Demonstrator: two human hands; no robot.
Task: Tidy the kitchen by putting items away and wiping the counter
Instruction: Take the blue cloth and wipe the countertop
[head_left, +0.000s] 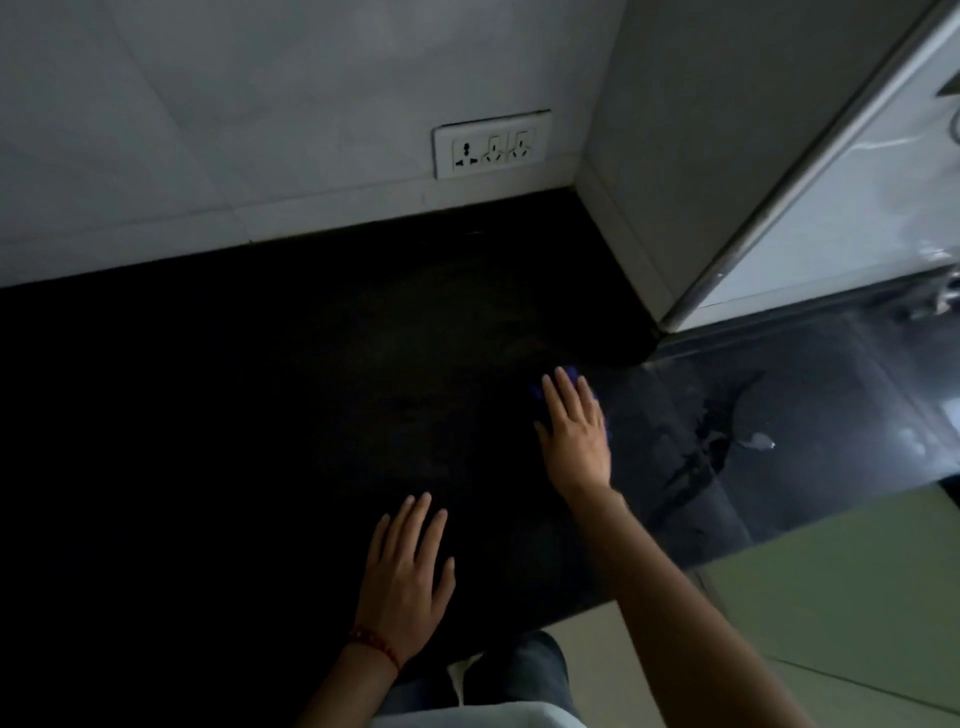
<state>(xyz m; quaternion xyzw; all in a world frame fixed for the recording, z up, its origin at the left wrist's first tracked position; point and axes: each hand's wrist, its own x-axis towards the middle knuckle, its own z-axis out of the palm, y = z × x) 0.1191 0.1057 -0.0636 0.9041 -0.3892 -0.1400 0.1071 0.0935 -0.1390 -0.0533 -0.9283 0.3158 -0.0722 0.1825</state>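
A black counter fills the middle of the head view, dark and in shadow. My right hand lies flat with straight fingers on a blue cloth, pressing it onto the counter near the corner pillar; only the cloth's edges show past my fingertips and beside my palm. My left hand rests flat on the counter near its front edge, fingers straight and spread, holding nothing. A red thread band circles my left wrist.
A white tiled wall with a socket plate backs the counter. A grey pillar and a white glossy panel stand at the right. Wet streaks mark the shiny counter at right. Floor tiles lie below.
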